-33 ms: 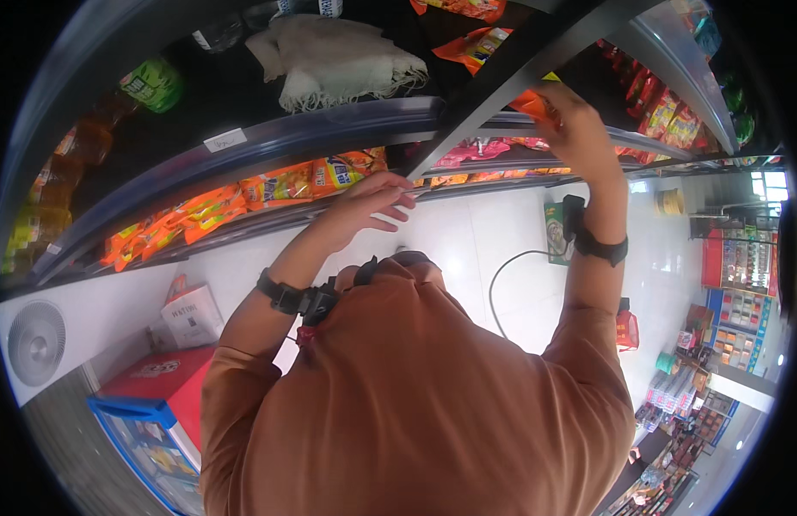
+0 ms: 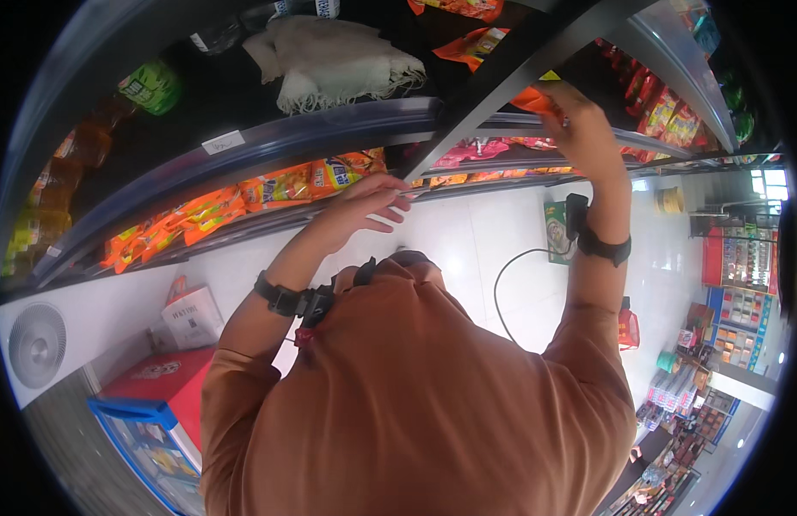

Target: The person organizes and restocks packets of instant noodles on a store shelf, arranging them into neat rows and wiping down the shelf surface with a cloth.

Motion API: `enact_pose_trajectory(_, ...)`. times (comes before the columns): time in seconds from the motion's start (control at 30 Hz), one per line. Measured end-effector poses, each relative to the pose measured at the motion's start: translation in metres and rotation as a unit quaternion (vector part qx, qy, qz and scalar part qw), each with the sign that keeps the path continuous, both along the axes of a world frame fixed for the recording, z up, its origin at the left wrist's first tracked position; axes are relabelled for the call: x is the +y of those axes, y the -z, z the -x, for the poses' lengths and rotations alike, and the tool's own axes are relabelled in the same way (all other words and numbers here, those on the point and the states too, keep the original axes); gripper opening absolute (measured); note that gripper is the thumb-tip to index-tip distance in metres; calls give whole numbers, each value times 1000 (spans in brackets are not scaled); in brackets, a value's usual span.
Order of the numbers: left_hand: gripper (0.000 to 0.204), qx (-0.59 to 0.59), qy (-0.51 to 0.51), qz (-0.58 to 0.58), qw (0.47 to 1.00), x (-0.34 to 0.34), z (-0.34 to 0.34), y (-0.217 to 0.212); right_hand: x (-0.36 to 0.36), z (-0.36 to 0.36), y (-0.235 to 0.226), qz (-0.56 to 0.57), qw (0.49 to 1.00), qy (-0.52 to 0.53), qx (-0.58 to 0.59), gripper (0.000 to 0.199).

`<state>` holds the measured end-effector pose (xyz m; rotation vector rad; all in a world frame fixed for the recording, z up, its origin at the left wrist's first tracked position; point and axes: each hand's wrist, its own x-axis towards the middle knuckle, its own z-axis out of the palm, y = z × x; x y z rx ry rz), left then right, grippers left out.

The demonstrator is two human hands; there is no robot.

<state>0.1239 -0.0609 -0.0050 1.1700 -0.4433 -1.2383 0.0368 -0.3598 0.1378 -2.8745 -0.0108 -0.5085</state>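
My right hand (image 2: 583, 129) reaches up to the upper shelf, its fingers closed on an orange snack bag (image 2: 531, 101) that shows only in part. Right beside that bag runs a dark metal shelf post (image 2: 510, 73). My left hand (image 2: 364, 209) is at the lower end of the post, fingers loosely spread and nothing in them; I cannot tell whether it touches the post. Another orange snack bag (image 2: 477, 47) lies on the upper shelf, left of the post. More orange bags (image 2: 278, 185) fill the lower shelf beside my left hand.
A fringed grey cloth (image 2: 334, 64) and a green package (image 2: 151, 86) lie on the upper shelf. Red snack packs (image 2: 673, 120) stand at the right. A red and blue freezer (image 2: 153, 396) and a white bag (image 2: 193, 316) are at lower left. A dark cable (image 2: 499, 288) curves beside my right arm.
Both hands have shifted very slightly. The right hand stays closed on the orange snack bag.
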Motion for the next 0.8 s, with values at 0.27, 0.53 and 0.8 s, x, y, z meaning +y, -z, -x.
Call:
enact_pose_trajectory(0.27,32,-69,-78,-23,994,42,-10,-2,-11,34,-35,114,969,84,-201,23)
enact_pose_trajectory(0.53,45,-198,-40,115,973,82,-2,1,22,133,-70,27,968,94,-232,18)
enact_pose_trajectory(0.8,64,-266,-56,120,955,187,10,-37,246,-2,39,-218,965,-136,-50,16)
